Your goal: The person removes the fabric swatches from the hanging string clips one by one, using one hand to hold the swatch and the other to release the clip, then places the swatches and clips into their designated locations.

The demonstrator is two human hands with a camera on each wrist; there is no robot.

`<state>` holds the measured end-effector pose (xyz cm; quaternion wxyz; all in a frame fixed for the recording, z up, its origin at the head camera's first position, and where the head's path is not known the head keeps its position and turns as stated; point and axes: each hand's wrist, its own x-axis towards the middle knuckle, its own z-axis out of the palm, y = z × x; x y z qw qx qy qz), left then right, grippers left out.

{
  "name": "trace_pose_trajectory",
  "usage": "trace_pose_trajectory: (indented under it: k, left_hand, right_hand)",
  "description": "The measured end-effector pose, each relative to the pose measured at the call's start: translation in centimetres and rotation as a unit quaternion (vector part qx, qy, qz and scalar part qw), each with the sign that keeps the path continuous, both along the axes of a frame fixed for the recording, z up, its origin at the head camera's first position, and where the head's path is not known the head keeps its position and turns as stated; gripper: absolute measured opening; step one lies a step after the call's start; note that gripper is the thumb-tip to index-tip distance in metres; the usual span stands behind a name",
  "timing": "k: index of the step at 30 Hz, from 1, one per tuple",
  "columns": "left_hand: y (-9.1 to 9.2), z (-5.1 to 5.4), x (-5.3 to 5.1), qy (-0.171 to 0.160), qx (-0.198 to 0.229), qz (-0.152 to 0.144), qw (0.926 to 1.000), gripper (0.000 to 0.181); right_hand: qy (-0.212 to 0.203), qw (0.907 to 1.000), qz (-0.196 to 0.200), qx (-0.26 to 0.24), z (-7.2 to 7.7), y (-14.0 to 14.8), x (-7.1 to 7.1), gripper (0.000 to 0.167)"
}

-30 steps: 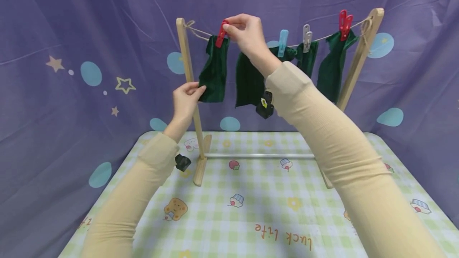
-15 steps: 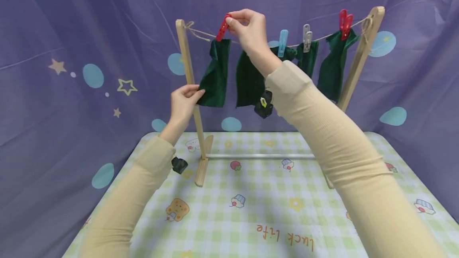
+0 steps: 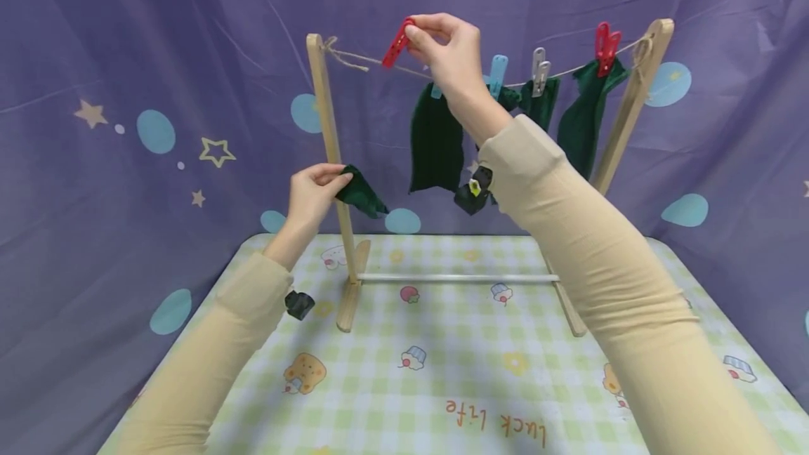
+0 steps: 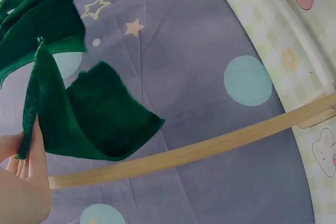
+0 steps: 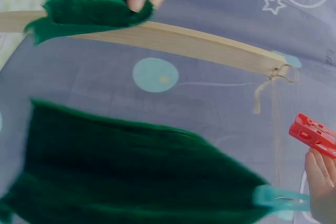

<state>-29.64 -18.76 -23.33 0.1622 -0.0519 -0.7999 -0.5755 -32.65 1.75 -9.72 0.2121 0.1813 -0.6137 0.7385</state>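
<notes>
A star-printed purple curtain [image 3: 253, 107] backs the checked table [image 3: 442, 335]; the left hand [image 3: 312, 194] pinches green cloth [image 3: 362, 194], the right hand [image 3: 456, 56] a red clothespin [image 3: 396, 45].

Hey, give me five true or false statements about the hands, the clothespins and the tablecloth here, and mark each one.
1. The right hand holds a red clothespin. True.
2. The left hand holds nothing. False: it pinches a green cloth.
3. The red clothespin is clamped on that green cloth. False: the two are apart.
4. In the head view, a grey clothespin is between a blue clothespin and a second red clothespin. True.
5. The tablecloth is solid black. False: it is green-and-white checked, with printed pictures.
</notes>
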Motion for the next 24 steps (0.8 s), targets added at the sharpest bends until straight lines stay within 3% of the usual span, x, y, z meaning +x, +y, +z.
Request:
trace_pose_trajectory:
  k: [5, 11, 17, 24]
  left_hand:
    - [0.0, -0.6, 1.5, 0.002, -0.015, -0.016, 0.9998, 0.027]
    - [-0.9, -0.7, 3.3, -0.003, -0.034, -0.02, 0.9992, 0.031]
    - [-2.0, -0.6, 4.4, -0.027, -0.056, -0.006, 0.9981, 0.036]
    - [-3.2, -1.3, 5.7, -0.048, -0.057, -0.002, 0.9972, 0.039]
  right_hand:
    - [-0.002, 0.9999, 0.004, -0.015, 0.0, 0.4, 0.5, 0.022]
    - [-0.019, 0.9986, 0.049, 0.001, -0.9, 1.0, 1.7, 0.024]
    - [-0.012, 0.9945, 0.101, 0.027, -3.1, 2.2, 2.9, 0.03]
    - [-0.029, 0.99, 0.135, 0.03, -6.1, 4.3, 4.7, 0.033]
